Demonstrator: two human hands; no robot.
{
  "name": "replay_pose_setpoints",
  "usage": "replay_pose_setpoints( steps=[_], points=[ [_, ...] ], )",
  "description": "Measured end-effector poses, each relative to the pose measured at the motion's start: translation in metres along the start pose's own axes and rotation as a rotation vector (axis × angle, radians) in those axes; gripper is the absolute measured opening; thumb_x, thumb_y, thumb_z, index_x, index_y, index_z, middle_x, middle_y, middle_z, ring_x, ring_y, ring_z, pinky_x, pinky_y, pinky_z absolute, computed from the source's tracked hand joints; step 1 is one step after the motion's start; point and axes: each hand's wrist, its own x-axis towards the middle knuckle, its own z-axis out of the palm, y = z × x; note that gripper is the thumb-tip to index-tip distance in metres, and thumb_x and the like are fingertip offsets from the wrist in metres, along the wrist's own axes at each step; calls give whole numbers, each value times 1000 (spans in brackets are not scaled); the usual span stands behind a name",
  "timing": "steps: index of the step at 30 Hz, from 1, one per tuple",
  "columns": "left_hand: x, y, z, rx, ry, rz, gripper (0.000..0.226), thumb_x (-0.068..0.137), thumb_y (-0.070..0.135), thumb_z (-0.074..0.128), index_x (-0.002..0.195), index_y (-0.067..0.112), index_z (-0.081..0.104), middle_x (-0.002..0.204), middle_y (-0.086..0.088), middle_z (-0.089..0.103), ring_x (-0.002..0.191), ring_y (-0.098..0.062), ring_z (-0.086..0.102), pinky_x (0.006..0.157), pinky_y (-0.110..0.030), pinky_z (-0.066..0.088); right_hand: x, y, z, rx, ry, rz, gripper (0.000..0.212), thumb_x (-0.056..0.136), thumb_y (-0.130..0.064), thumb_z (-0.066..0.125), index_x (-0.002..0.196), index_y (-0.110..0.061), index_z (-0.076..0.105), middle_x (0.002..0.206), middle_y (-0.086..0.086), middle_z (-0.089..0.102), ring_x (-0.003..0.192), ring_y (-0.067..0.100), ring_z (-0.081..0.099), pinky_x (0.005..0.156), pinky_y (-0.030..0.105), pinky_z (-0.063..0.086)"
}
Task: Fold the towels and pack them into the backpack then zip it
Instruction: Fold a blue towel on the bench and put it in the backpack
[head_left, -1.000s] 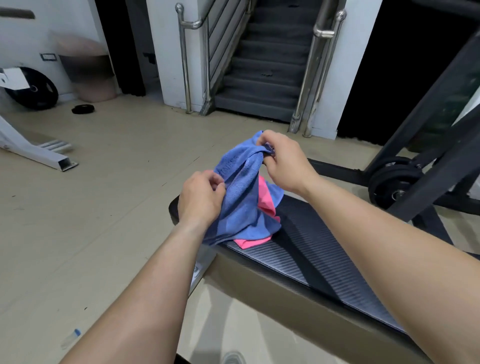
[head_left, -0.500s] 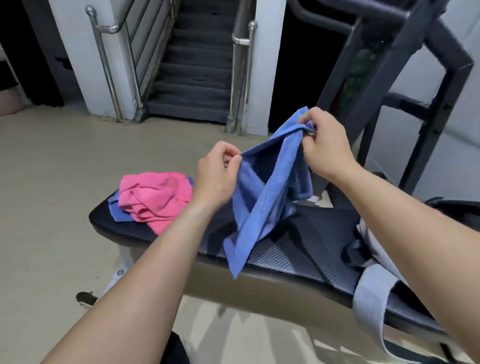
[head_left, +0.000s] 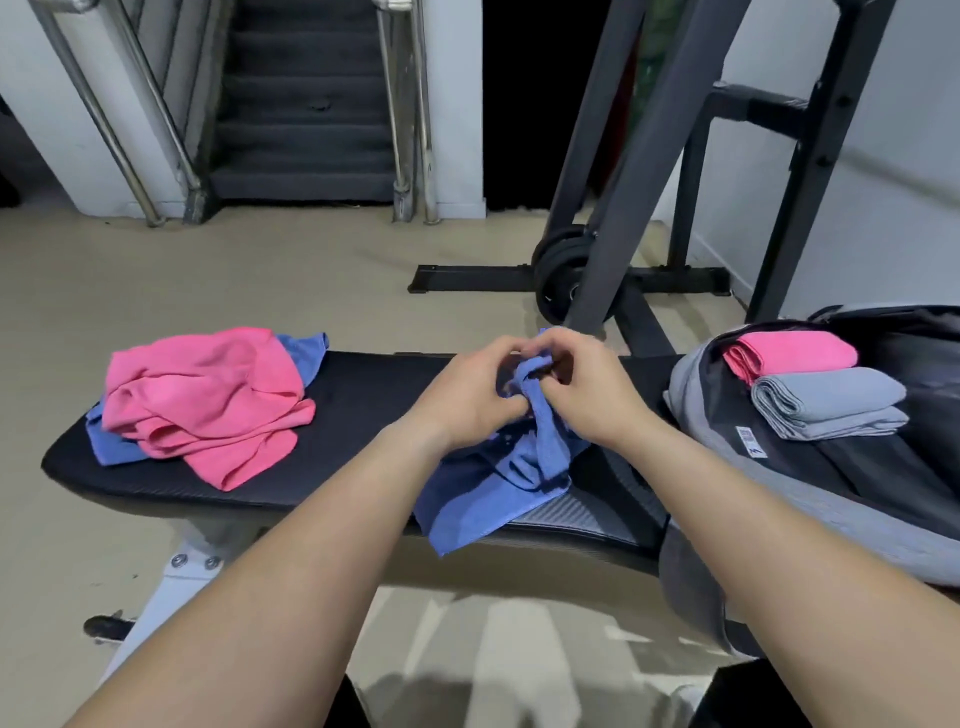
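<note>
Near the middle of the frame, the left hand (head_left: 467, 395) and right hand (head_left: 587, 389) pinch a bunched blue towel (head_left: 519, 467) on the bench (head_left: 353, 405). Folding is just starting; next, spread it flat. The open backpack (head_left: 831, 493) waits at right.

Seemingly twisted blue towel (head_left: 498, 493) near open backpack (head_left: 852, 519)
</note>
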Motion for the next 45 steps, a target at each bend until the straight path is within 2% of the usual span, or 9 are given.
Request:
replay_pose_setpoints(
  steps=[9, 13, 18, 22, 28, 33, 39, 42, 45],
  points=[
    [17, -3, -5, -323, -11, -66, 24, 90, 26, 74, 113, 21, 69, 88, 0, 76, 71, -11, 66, 66, -21, 49, 18, 15, -11, 208, -4, 95, 40, 82, 4, 71, 105, -24, 55, 82, 1, 68, 63, 7, 59, 67, 33, 56],
    [20, -6, -3, -334, 144, -123, 17, 98, 27, 60, 96, 16, 73, 85, -15, 72, 68, -18, 60, 68, -38, 55, 20, 20, -16, 200, -59, 79, 33, 81, 7, 70, 97, -20, 58, 85, 5, 67, 61, 8, 56, 64, 27, 53],
    [23, -25, -23, -271, 465, -241, 31, 90, 43, 51, 83, 15, 62, 69, 2, 60, 68, -22, 55, 72, -49, 53, 13, 35, -29, -17, -100, 96, 38, 79, 6, 66, 103, -23, 60, 97, -3, 64, 60, 10, 55, 66, 25, 52],
    [17, -23, -39, -220, 654, -272, 18, 102, 18, 41, 96, 10, 57, 80, 8, 55, 80, -16, 49, 73, -31, 38, 6, 40, -37, -4, -255, 236, 61, 79, 5, 70, 133, -19, 55, 98, -4, 68, 56, 4, 57, 63, 23, 52],
    [0, -13, -27, -266, 338, -264, 26, 89, 44, 67, 90, 20, 59, 83, 5, 63, 78, -12, 58, 76, -31, 48, 2, 25, -31, 136, -338, 315, 57, 87, 0, 60, 140, -17, 53, 106, 0, 71, 69, 5, 61, 65, 23, 48],
    [-5, 2, -20, -281, 285, -110, 13, 84, 19, 77, 89, 18, 65, 81, 8, 69, 75, -9, 64, 78, -29, 53, -2, 7, -18, 73, -226, 334, 36, 78, -53, 74, 96, -22, 69, 91, -6, 69, 77, 11, 60, 69, 27, 46],
    [-12, 6, -10, 91, 136, -107, 44, 89, 29, 73, 131, 28, 60, 125, 21, 56, 114, 0, 51, 93, -18, 37, -3, -2, -11, -26, -208, 144, 17, 84, -17, 72, 85, -34, 72, 88, -10, 74, 88, 11, 68, 75, 28, 53],
    [-13, 6, -9, 93, 151, -109, 12, 94, 30, 66, 101, 24, 73, 94, 11, 71, 90, -9, 62, 75, -23, 43, -4, -6, -13, 62, -225, 98, 26, 84, -9, 65, 96, -32, 70, 96, -10, 73, 94, 10, 68, 79, 29, 54],
    [-12, 9, -16, 102, 275, -113, 27, 96, 28, 60, 81, 6, 62, 69, -3, 58, 66, -20, 50, 62, -33, 38, -7, -6, -17, -12, -154, 92, 28, 81, -4, 60, 99, -25, 62, 95, -5, 70, 89, 15, 66, 69, 25, 49]
  ],
)
